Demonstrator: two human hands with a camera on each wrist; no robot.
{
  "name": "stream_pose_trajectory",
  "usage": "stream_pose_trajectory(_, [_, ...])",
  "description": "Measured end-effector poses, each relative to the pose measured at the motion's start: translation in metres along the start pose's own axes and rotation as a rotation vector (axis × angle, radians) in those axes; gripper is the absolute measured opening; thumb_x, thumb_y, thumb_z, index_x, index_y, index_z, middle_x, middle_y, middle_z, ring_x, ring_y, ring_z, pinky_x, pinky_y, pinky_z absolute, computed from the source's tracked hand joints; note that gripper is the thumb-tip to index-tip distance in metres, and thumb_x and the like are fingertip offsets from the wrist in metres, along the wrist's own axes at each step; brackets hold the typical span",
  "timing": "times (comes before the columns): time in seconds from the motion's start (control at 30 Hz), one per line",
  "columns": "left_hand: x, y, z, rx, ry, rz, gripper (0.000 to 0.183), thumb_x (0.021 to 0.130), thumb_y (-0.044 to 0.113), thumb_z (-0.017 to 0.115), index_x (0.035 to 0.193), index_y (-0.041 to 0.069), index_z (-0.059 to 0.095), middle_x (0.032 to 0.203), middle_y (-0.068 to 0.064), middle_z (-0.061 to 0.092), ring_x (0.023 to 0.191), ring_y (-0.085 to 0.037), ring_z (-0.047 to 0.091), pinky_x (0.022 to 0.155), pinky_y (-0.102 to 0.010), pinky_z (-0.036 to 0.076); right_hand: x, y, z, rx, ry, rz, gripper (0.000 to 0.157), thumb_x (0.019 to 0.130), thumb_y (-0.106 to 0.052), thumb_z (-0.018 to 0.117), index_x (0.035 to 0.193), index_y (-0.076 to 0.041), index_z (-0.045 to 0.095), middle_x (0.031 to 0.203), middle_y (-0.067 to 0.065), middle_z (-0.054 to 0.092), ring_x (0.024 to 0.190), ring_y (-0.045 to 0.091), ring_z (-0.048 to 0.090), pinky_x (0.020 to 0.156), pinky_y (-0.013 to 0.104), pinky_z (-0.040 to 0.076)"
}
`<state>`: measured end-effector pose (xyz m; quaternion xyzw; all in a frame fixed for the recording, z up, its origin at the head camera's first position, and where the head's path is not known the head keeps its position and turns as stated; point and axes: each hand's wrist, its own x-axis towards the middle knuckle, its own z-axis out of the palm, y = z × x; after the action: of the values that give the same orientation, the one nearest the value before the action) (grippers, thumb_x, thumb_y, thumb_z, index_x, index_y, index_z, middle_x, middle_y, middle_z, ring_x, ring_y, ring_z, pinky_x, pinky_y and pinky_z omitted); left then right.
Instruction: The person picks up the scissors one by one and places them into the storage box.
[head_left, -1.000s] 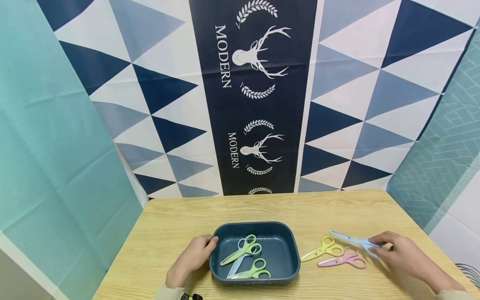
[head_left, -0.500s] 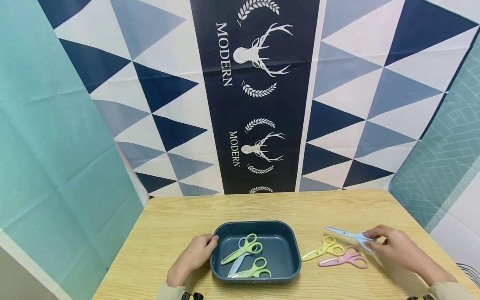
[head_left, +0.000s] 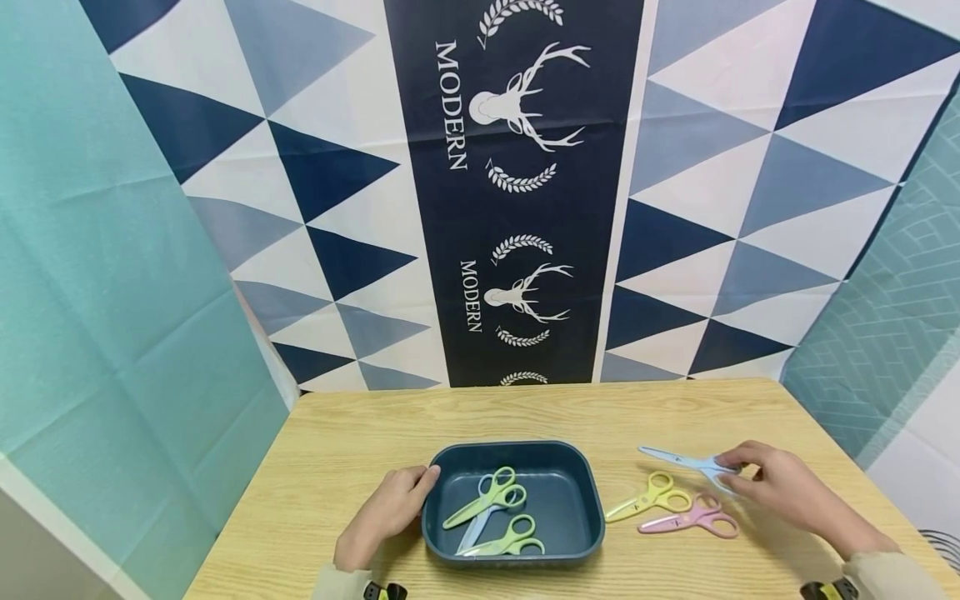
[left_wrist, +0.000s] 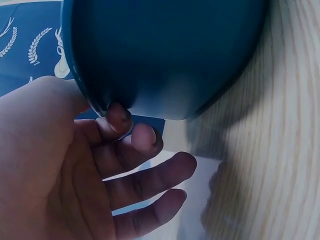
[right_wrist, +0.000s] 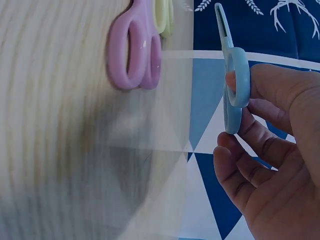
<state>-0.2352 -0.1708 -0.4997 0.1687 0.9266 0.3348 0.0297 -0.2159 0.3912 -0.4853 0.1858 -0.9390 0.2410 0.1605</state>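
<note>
Your right hand (head_left: pixel 783 487) pinches the blue scissors (head_left: pixel 684 460) by the handles above the worktop (head_left: pixel 360 437), near the yellow scissors (head_left: pixel 647 502) and pink scissors (head_left: pixel 675 522); a slack pinch could let them swivel or drop. Your left hand (head_left: pixel 392 504) grips the tray (head_left: pixel 562 508) at its left rim; only the left wrist view shows its other fingers (left_wrist: pixel 150 182) standing free.
</note>
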Motion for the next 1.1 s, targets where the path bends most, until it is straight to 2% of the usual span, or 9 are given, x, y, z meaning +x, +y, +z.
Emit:
stream_pose_trajectory(0.37, [0.002, -0.001, 0.001, -0.001, -0.002, 0.019, 0.044, 0.112, 0.034, 0.041, 0.087, 0.008, 0.066, 0.068, 0.004, 0.048, 0.065, -0.01, 0.049, 0.063, -0.027, 0.041, 0.014, -0.01, -0.006, -0.021, -0.026, -0.015, 0.013, 0.085, -0.011, 0.082, 0.097, -0.011, 0.078, 0.089, -0.009, 0.069, 0.079, -0.009, 0.056, 0.061, 0.024, 0.05])
stream_pose_trajectory(0.67, [0.002, 0.001, 0.002, 0.008, 0.001, 0.012, 0.043, 0.112, 0.033, 0.042, 0.082, 0.009, 0.063, 0.067, 0.005, 0.045, 0.064, -0.009, 0.047, 0.06, -0.026, 0.04, 0.022, -0.017, -0.006, -0.042, -0.017, -0.031, 0.014, 0.084, -0.012, 0.083, 0.097, -0.013, 0.078, 0.091, -0.01, 0.071, 0.082, -0.006, 0.059, 0.064, 0.027, 0.052])
stream_pose_trajectory(1.1, [0.002, 0.002, 0.004, -0.008, 0.003, 0.005, 0.044, 0.112, 0.036, 0.043, 0.083, 0.009, 0.063, 0.067, 0.003, 0.049, 0.065, -0.01, 0.05, 0.062, -0.027, 0.042, 0.031, -0.029, -0.005, -0.029, -0.025, -0.047, 0.013, 0.086, -0.014, 0.081, 0.099, -0.012, 0.078, 0.092, -0.009, 0.073, 0.084, -0.003, 0.062, 0.066, 0.028, 0.053])
